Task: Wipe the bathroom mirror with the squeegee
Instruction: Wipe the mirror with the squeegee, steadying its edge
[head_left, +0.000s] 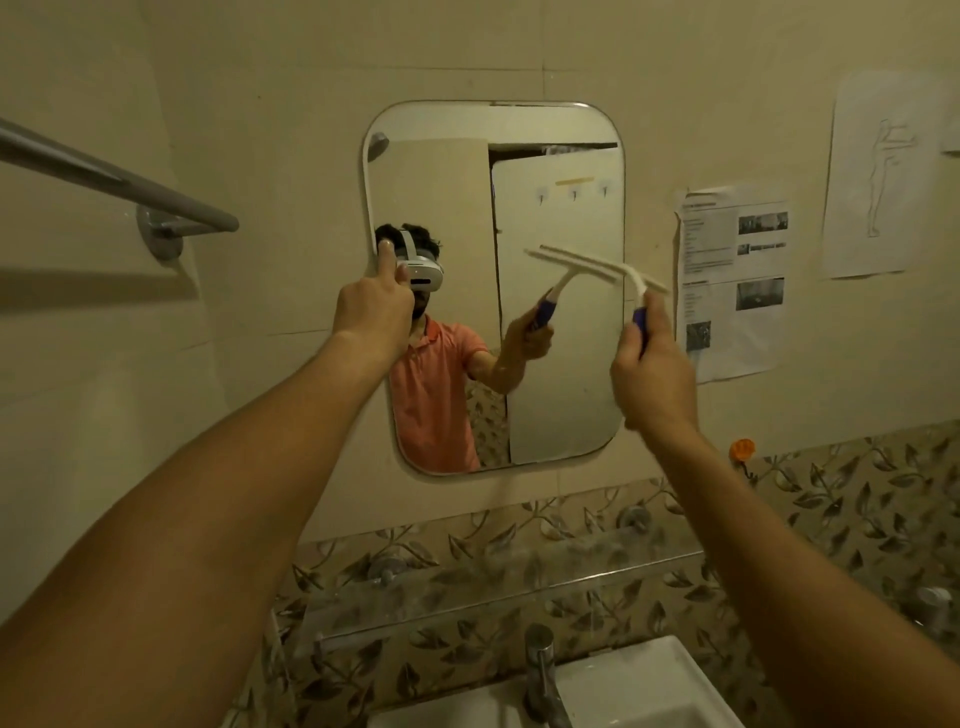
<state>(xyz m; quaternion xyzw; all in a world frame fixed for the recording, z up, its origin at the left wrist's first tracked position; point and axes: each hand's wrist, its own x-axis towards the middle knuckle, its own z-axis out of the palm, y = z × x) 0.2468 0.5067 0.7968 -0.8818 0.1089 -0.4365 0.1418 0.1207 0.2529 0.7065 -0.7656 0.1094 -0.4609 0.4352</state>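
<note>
A rounded rectangular mirror (561, 395) hangs on the beige wall above the sink. My right hand (652, 369) grips the blue handle of a white squeegee (631, 275); its blade lies tilted against the mirror's right edge at mid height, and its reflection shows beside it. My left hand (371, 306) is raised at the mirror's left edge, thumb touching the rim, the other fingers curled and holding nothing.
A metal towel rail (119, 182) juts from the left wall. Papers (732, 280) are taped right of the mirror. A glass shelf (493, 582) runs below it, above a tap (543, 675) and white sink (634, 691). An orange hook (742, 449) sits on the right.
</note>
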